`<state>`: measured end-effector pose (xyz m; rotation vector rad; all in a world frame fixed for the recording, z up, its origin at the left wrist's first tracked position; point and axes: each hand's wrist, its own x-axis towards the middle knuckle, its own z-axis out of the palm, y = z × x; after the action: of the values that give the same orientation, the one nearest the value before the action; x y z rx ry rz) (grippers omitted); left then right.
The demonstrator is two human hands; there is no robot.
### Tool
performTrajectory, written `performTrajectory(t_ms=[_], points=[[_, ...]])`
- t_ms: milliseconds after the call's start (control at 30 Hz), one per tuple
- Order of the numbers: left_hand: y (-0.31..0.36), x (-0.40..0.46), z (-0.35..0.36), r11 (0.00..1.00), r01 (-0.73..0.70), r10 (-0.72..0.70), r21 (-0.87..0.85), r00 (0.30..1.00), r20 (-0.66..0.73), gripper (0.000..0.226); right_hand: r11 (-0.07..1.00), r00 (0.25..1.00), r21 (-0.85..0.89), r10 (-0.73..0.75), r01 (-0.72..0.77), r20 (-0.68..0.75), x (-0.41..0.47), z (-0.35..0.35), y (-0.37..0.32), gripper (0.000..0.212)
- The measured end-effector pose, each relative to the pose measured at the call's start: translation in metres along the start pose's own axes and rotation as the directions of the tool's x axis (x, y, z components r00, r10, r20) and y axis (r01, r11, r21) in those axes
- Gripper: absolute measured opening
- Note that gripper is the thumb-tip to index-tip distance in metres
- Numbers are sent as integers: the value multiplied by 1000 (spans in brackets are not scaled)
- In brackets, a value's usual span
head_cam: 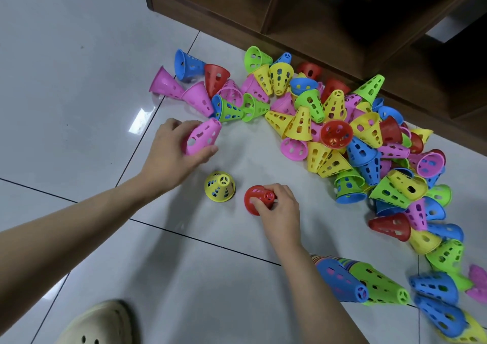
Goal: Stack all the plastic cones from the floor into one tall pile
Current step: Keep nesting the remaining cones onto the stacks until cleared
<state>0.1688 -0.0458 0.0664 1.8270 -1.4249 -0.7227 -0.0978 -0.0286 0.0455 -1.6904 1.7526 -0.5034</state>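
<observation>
My left hand grips a pink cone, tilted with its narrow end toward the pile. My right hand holds a red cone that lies on its side on the floor. Between the two hands a yellow cone stands upright on the tile. A big heap of loose cones in pink, blue, green, yellow and red spreads along the right side. Two stacks of nested cones, one blue-tipped and one green-tipped, lie on their sides at the lower right.
A dark wooden shelf unit stands behind the heap. The floor is glossy grey tile with dark grout lines. My cream clog shoe shows at the bottom left.
</observation>
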Motion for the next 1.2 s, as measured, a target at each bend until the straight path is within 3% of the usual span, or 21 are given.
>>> performTrajectory(t_ms=[167,267,333,433,567,767,967,1067,1200], points=[[27,-32,7,972,-170,172,-163,985,-3,52,998,999,-50,-33,34,28,-4,0,2,24],[24,-42,14,962,-135,165,-238,980,111,52,999,997,-24,-32,33,74,-2,-4,2,28],[22,-47,18,961,-73,137,-267,964,228,51,994,998,104,1,-8,70,6,-12,0,28],[13,-51,25,979,-125,175,-162,923,342,54,985,992,171,32,-11,-120,26,-39,-6,22],[3,-52,32,972,-203,235,-120,889,394,57,998,948,63,21,-1,-316,64,-77,-1,28],[-20,-51,43,968,-239,194,70,899,393,50,993,915,-75,53,-91,-400,107,-104,6,36],[-27,-44,42,967,-249,196,59,869,453,53,987,877,-85,83,-139,-474,134,-109,-3,52],[-27,-38,42,973,-225,168,60,856,488,56,985,867,-49,125,-169,-483,144,-111,0,46],[-29,-35,44,975,-213,157,59,853,498,53,968,897,-136,137,-211,-420,145,-114,0,31]])
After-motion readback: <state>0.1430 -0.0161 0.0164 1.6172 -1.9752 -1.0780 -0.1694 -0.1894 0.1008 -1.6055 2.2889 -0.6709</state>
